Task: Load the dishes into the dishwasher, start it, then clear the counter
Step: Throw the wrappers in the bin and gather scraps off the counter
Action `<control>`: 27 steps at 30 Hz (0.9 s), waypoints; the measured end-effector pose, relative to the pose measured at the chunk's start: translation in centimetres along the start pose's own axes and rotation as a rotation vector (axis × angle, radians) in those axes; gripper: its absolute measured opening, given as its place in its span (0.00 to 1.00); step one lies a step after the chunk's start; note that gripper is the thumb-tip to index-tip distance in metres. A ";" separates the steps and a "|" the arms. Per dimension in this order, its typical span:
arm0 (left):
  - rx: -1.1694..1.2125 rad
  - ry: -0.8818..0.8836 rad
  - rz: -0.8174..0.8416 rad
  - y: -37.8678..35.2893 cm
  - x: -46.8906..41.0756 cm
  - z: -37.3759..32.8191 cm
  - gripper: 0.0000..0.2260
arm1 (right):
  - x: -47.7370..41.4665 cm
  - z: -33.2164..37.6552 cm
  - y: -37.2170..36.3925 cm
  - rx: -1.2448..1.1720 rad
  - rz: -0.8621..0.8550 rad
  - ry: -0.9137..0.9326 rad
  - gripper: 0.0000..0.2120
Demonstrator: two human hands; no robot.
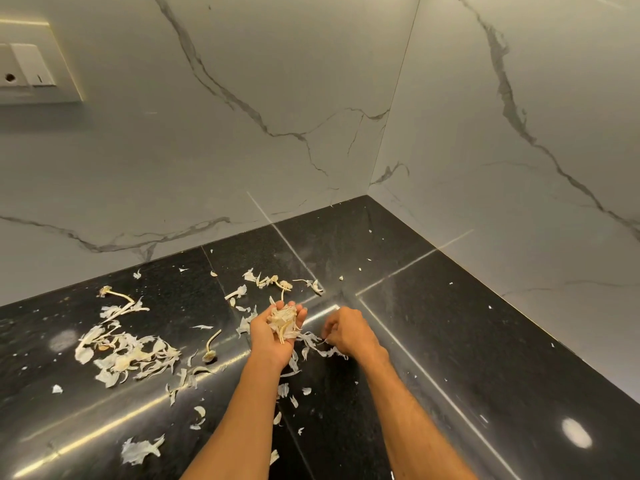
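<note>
Peels (320, 345): lying on counter (450, 341), strip running L-R, touching R hand (348, 329).
R hand: nearer, fingers curling, pinching strip end.
L hand (264, 337): cupping handful (285, 322), palm up.
Big pile (124, 353): sitting well left.

**Dim corner, hard glare on black stone**

Light is low and warm; the marble wall (242, 150) reads grey. The glossy counter (450, 341) throws glare: one bright streak ends just beyond the fingers (298, 311) of the left hand (273, 334), another runs down and rightward past the right hand (349, 332), and a round lamp reflection (576, 433) sits well right of its fingers (329, 330). The peels (285, 322) in the left palm look sharp; the right fingertips are slightly smeared. Straight seams lean toward the frame edges.
</note>
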State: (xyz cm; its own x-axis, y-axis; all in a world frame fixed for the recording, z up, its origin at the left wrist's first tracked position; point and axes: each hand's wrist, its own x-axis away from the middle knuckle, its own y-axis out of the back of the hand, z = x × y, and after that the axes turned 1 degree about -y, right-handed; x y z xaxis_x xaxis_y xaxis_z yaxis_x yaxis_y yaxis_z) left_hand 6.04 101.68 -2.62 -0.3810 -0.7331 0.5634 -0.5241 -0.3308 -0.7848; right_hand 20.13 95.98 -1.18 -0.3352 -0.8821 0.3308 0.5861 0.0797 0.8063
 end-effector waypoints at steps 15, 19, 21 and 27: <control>-0.035 -0.011 -0.014 2.0 3.6 -1.8 0.11 | 3.1 -0.2 1.1 -0.748 -0.138 -0.378 0.08; -0.102 -0.014 -0.053 2.7 4.5 -1.4 0.10 | 3.9 0.8 0.3 -1.047 -0.088 -0.396 0.08; -0.148 -0.012 -0.066 2.9 4.9 -1.0 0.10 | 4.1 2.0 0.6 -1.158 -0.046 -0.374 0.08; -0.167 0.063 -0.044 2.6 5.9 1.6 0.13 | 6.2 6.5 0.4 -1.043 0.087 -0.245 0.09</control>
State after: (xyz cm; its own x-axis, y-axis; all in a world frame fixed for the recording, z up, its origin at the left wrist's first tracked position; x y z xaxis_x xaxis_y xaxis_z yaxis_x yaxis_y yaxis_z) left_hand 3.64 95.56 -1.76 -0.3987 -0.6799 0.6155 -0.6584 -0.2550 -0.7082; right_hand 13.49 93.61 4.41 -0.3329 -0.7660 0.5499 0.9164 -0.4002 -0.0028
